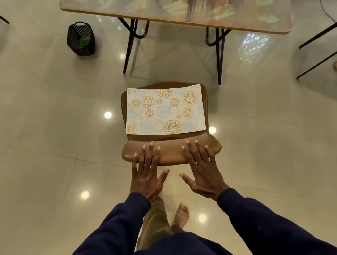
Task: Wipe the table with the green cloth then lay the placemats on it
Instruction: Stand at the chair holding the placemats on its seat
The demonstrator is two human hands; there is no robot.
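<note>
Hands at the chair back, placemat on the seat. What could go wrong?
The placemat lies loose on the chair; if the left hand and right hand shift the chair, it may slide off. Something green, maybe the cloth, sits in the black basket, so wiping might get skipped.

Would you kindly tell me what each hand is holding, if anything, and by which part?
Nothing is held. The left hand and right hand are open, flat over the backrest of the chair; the placemat lies untouched on its seat.

Brown chair (171, 152), black basket (80, 38)
</note>
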